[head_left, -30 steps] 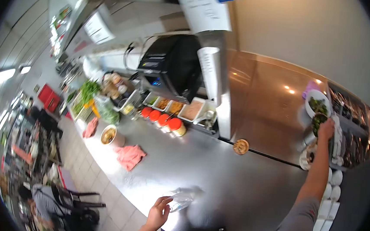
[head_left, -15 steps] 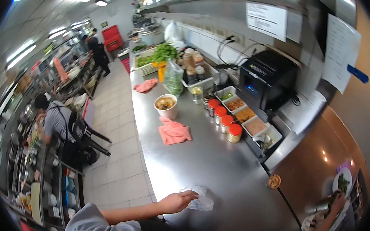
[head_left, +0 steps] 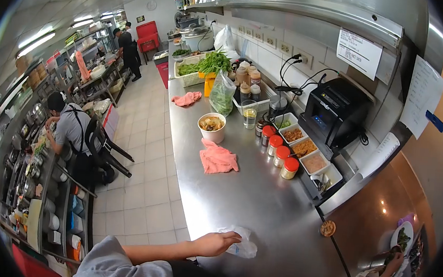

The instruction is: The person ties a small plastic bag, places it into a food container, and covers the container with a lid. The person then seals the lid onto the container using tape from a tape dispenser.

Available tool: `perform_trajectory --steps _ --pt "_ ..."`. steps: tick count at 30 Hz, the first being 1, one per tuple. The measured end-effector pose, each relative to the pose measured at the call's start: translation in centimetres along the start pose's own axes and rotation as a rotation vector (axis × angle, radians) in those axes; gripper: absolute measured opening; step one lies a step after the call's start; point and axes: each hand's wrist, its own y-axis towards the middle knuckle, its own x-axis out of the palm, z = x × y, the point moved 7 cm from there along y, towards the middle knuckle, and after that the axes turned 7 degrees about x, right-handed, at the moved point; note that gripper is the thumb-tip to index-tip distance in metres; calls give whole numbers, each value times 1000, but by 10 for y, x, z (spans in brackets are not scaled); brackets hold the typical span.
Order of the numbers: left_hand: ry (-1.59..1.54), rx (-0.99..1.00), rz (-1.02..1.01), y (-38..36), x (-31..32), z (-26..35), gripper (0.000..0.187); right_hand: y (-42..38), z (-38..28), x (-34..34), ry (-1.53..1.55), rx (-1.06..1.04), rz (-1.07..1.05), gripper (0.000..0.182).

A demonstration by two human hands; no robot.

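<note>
Near the front of the steel counter, my left hand [head_left: 218, 244] has its fingers closed on the edge of a clear plastic bag [head_left: 244, 243], which lies crumpled on the metal. At the far lower right my right hand [head_left: 394, 261] is closed beside a white plate [head_left: 404, 237] with dark green leaves on it. What those fingers grip is dark, small and hard to make out. Farther up the counter are a white paper bowl [head_left: 212, 126] with food in it and a pink cloth [head_left: 218, 157].
Red-lidded jars [head_left: 290, 168], topping containers [head_left: 304, 148] and a black printer [head_left: 335, 111] line the wall side. Bagged greens [head_left: 222, 93] and a second pink cloth [head_left: 186, 99] sit farther back. At left, a seated person [head_left: 73, 132] works across the tiled aisle [head_left: 140, 184].
The view has shifted, so the counter items appear farther right. My left hand stays at the plastic bag. My right hand appears a little lower and nearer, still beside the plate.
</note>
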Motion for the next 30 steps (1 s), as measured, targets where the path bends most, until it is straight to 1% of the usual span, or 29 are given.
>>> perform_trajectory --steps 1,3,4,5,6,7,8,9,11,12,13,15,16,17,18,19,20,21,22,23,24,25,26,27,28,29,30 --pt "1 -16 -5 -2 1 -2 31 2 1 -3 -1 -2 6 18" --pt "2 -26 5 -4 2 -7 31 1 -9 -26 291 -35 221 25" --pt "-10 -26 29 -6 3 -9 32 6 -14 -17 557 -190 261 28" --pt "-21 -26 54 -6 2 -10 33 -49 -82 -46 548 46 -204 32" --pt "-25 -22 64 -6 1 -8 33 -55 -79 -9 842 94 -458 34" --pt "-20 -44 33 -5 2 -7 36 -159 -167 -50 972 28 -486 35" --pt "-14 -67 3 -4 3 -7 40 -241 -251 -89 756 -42 -746 38" --pt "-18 -65 15 -4 4 -6 40 -303 -278 -83 793 -15 -975 34" --pt "-51 31 44 -3 8 1 45 -431 -327 -78 773 69 -1430 28" --pt "-153 -32 -36 -3 5 8 49 -492 -344 -67 905 73 -1800 25" --pt "-152 -28 -31 -4 5 8 49 -537 -336 -36 928 300 -1888 24" --pt "-230 194 137 -8 4 18 52 -603 -329 15 1346 824 -2070 25" --pt "-295 263 140 -10 9 17 59 -627 -334 24 1354 816 -2066 25" --pt "-292 273 137 -12 8 13 59 -634 -333 40 1420 792 -1788 24" --pt "-337 276 109 -16 7 9 63 -633 -331 43 1467 768 -1507 24" --pt "-383 278 79 -21 8 5 68 -636 -334 40 1476 769 -1494 24" --pt "-454 288 152 -21 3 1 69 -636 -345 28 1481 719 -1538 22" --pt "-456 297 142 -24 2 -4 69 -638 -357 15 1485 669 -1582 20" --pt "-478 214 164 -27 -9 -11 71 -639 -374 -13 1377 609 -1447 17" --pt "-499 129 185 -31 -16 -18 72 -643 -382 -15 1384 616 -1434 17" --pt "-576 146 179 -34 -17 -22 75 -645 -387 -16 1188 379 -1435 20" --pt "-583 152 154 -41 -25 -21 75 -647 -395 -23 985 161 -1413 24" --pt "-548 160 93 -44 -31 -21 77 -648 -401 -28 939 195 -1468 17" --pt "-515 170 28 -48 -38 -17 79 -651 -405 -24 974 302 -1551 15" --pt "-428 203 96 -56 -54 -11 81 -652 -407 -18 1003 387 -1576 15" --pt "-439 212 63 -60 -58 -12 81 -656 -409 -11 1034 470 -1603 15" --pt "-412 199 120 -64 -66 -15 81 -663 -412 -5 1042 496 -1585 15"
